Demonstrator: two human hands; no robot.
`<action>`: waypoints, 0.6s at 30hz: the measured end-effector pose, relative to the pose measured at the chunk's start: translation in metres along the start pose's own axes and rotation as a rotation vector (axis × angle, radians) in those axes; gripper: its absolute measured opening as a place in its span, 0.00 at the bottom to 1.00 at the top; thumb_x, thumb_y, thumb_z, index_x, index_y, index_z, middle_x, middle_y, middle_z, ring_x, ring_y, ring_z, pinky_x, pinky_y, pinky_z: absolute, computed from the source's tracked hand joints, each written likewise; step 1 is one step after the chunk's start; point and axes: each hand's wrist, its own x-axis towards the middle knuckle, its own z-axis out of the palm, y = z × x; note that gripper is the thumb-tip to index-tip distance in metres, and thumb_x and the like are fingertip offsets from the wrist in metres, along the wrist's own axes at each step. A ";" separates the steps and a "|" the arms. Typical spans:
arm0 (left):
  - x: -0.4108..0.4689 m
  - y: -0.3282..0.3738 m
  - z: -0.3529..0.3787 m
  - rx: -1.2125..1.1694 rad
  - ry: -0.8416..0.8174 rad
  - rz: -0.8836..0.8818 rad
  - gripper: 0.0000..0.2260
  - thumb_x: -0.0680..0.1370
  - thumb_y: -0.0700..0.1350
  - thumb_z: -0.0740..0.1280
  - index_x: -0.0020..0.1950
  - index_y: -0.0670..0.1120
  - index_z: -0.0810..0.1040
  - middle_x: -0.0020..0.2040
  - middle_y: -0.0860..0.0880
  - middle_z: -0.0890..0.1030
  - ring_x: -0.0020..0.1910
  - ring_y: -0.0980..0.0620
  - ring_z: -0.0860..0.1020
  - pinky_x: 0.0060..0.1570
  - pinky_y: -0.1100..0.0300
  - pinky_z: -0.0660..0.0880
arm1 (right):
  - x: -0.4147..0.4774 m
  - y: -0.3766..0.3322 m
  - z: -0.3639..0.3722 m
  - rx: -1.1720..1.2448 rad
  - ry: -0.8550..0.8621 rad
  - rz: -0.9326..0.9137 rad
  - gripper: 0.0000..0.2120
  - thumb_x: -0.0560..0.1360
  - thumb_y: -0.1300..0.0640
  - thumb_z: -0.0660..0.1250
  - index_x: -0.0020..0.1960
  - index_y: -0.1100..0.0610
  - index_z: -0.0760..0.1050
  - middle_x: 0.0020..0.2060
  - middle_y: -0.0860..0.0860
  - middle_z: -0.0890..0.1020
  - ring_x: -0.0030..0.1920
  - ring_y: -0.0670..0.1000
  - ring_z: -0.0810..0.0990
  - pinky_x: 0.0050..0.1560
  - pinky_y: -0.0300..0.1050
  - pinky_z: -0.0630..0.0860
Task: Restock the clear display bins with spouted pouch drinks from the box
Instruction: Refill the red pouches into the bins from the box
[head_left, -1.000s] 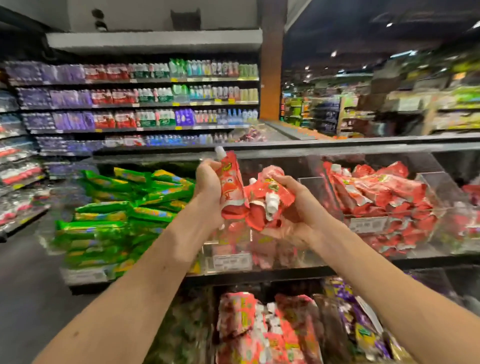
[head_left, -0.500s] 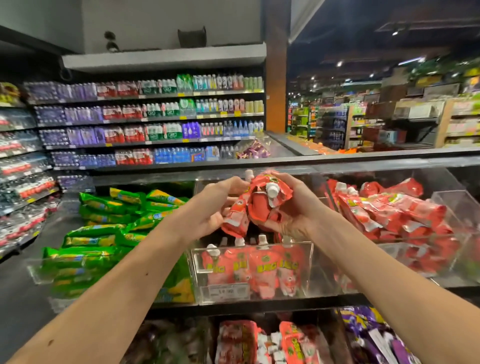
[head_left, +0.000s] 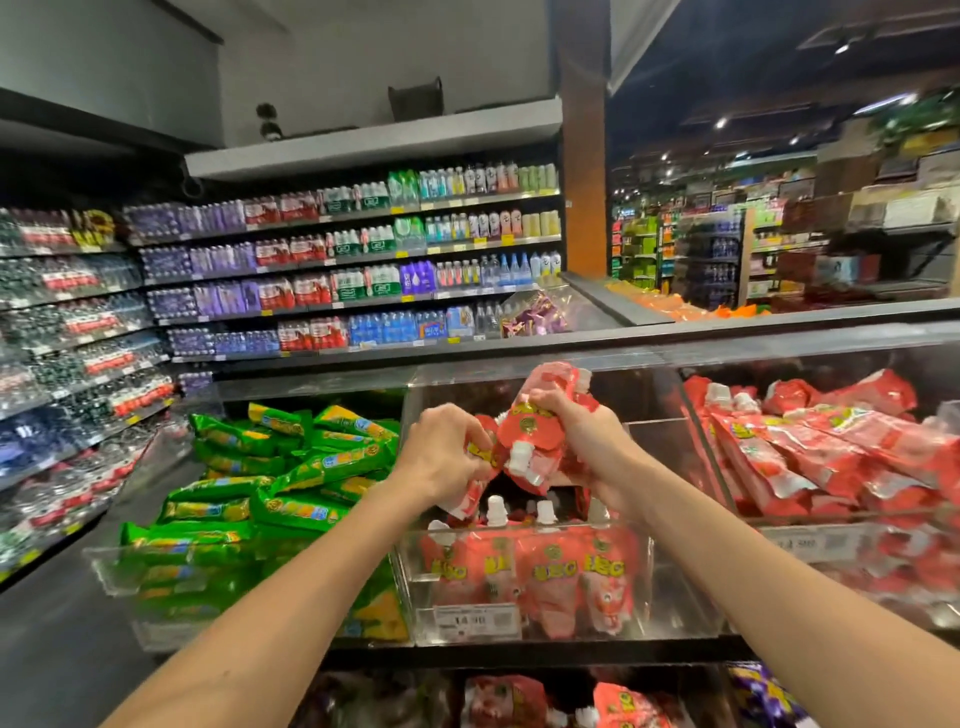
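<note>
Head view, the only one I have: at centre frame my right hand (head_left: 587, 441) is curled round a crumpled bunch of red spouted pouches (head_left: 535, 431). My left hand (head_left: 447, 457) pinches one pouch at the bunch's left edge. Both are just above the middle clear bin (head_left: 641, 608).

I judge the pouches light, soft and slick, with foil that buckles, so the stiff white spout is the surer hold.

Four pouches stand in the bin's front row (head_left: 550, 571). The bunch shows two caps, but I cannot tell its total. Three bins show: green packs (head_left: 291, 467) on the left and a heaped red bin (head_left: 857, 540) on the right.
</note>
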 end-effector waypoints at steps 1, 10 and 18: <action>0.003 0.000 0.005 0.026 -0.027 -0.006 0.10 0.71 0.45 0.78 0.51 0.48 0.86 0.55 0.49 0.83 0.56 0.49 0.80 0.56 0.58 0.74 | 0.001 0.001 0.001 -0.085 0.003 -0.040 0.20 0.69 0.46 0.75 0.54 0.59 0.80 0.44 0.56 0.87 0.44 0.56 0.87 0.51 0.62 0.82; 0.031 -0.007 0.050 0.084 -0.158 -0.194 0.08 0.75 0.35 0.67 0.50 0.45 0.81 0.56 0.41 0.81 0.57 0.39 0.79 0.51 0.54 0.75 | 0.018 0.009 -0.004 -0.252 -0.131 -0.064 0.22 0.74 0.46 0.72 0.61 0.58 0.74 0.46 0.55 0.86 0.40 0.49 0.87 0.35 0.44 0.82; 0.035 -0.017 0.056 0.467 -0.444 -0.085 0.19 0.79 0.38 0.68 0.70 0.41 0.72 0.71 0.38 0.69 0.70 0.38 0.70 0.65 0.49 0.72 | 0.018 0.011 -0.011 -0.039 -0.174 0.123 0.18 0.75 0.48 0.71 0.58 0.60 0.78 0.37 0.54 0.86 0.34 0.51 0.85 0.33 0.46 0.80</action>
